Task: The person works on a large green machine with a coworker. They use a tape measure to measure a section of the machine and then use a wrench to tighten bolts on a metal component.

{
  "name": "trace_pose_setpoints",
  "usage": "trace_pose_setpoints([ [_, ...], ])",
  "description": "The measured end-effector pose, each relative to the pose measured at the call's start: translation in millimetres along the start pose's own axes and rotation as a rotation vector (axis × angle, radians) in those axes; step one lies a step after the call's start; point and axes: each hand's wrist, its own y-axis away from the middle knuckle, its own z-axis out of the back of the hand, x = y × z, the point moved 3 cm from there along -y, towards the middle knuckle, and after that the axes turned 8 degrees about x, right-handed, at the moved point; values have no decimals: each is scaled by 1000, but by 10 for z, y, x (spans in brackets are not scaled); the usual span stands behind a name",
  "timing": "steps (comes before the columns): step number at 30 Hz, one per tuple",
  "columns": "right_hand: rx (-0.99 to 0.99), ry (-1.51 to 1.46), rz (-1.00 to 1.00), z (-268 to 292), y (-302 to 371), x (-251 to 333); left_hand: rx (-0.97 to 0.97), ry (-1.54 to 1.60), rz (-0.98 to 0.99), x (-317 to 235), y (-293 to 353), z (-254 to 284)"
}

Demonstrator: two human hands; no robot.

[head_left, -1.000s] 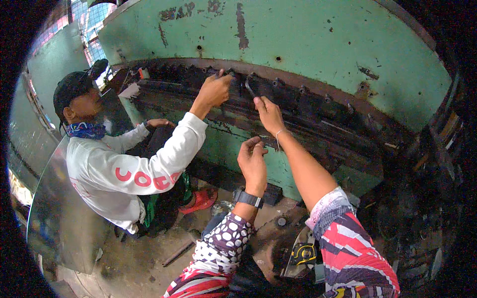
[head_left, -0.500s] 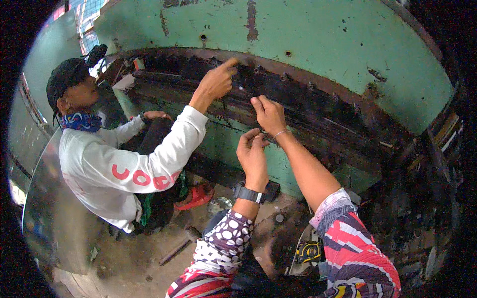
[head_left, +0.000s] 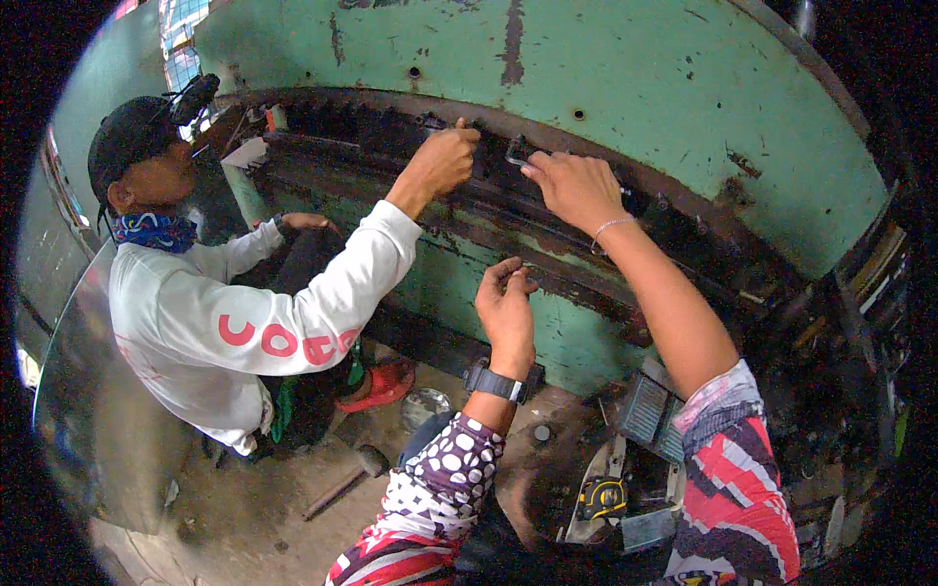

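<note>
My right hand (head_left: 578, 188) is raised to the long dark metal beam (head_left: 391, 161) on the green machine. Its thumb and fingers close on a small dark metal piece (head_left: 518, 151) with a pale edge, up against the beam. Lower down and to the left, my left hand (head_left: 505, 305) is held in front of the green panel below the beam, fingertips pinched. Whatever lies between those fingertips is too small to make out. Left of my right hand, a co-worker's hand (head_left: 437, 164) reaches to the same beam.
The co-worker, in a white sleeve (head_left: 283, 303), crouches at my left. A hammer (head_left: 347, 481) and a clear round dish (head_left: 426, 405) lie on the floor. Below my right forearm are a yellow and black tape measure (head_left: 601, 498) and a grey ridged box (head_left: 650, 412).
My right hand has moved up and right, away from my left, to the small metal piece at the beam. My left hand has dropped slightly. The co-worker's hand has shifted slightly right.
</note>
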Motion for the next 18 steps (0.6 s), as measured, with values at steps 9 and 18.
trace_pose_setpoints([
  [9, 138, 137, 52, 228, -205, -41, 28, 29, -3, -67, 24, -80],
  [18, 376, 308, 147, 621, -757, 33, 17, 68, -5, -41, 29, -141],
])
